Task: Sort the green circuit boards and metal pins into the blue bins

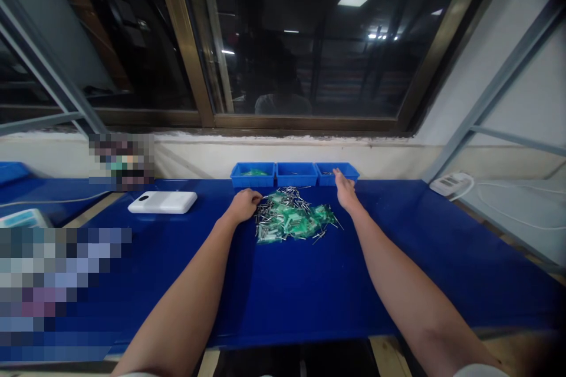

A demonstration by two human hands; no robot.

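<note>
A pile of thin metal pins [294, 193], which look like rivets, lies on the blue table, mixed with small green-tinted plastic bags [298, 222]. At the pile's left edge is my left hand [244, 205], its fingers curled and pressed together at the pins. What they pinch, if anything, is too small to make out. My right hand [345, 189] reaches to the front rim of the right blue bin [349, 172], fingers stretched out, nothing visible in them. A few pins show inside that bin. The middle blue bin [296, 179] stands beside it, and the left blue bin [253, 181] holds something green.
A white power bank [163, 202] lies on the blue table [305, 294], left of the pile. A power strip [451, 184] with a white cord is at the right. Behind the bins are a low wall and a dark window [309, 59]. Metal frame bars slope at both sides.
</note>
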